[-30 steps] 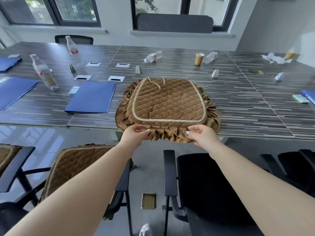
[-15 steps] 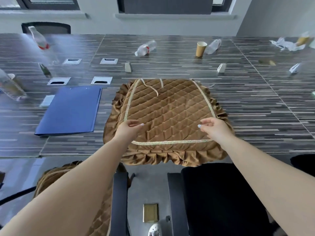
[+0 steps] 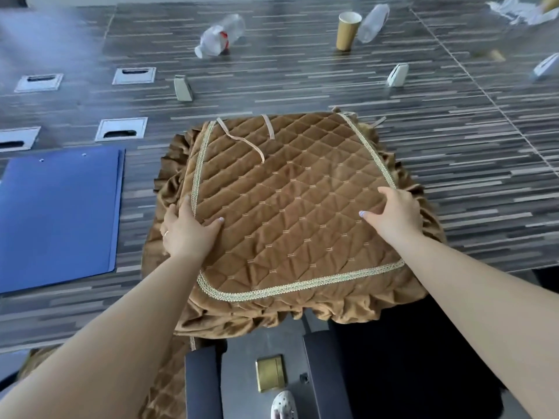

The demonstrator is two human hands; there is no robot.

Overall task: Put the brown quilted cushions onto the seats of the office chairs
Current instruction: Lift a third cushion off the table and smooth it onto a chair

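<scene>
Brown quilted cushion (image 3: 290,213) lies flat on table (image 3: 423,140), ties at far end, frilled front overhanging edge. Left hand (image 3: 187,231) & right hand (image 3: 396,216) grip its sides.

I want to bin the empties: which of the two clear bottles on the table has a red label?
The bottle lying left of the paper cup, namely the red-labelled bottle; the plain bottle right beside the cup shows none.

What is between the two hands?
In the head view, only the brown quilted cushion lies between the left hand and right hand; both grip its sides.
</scene>
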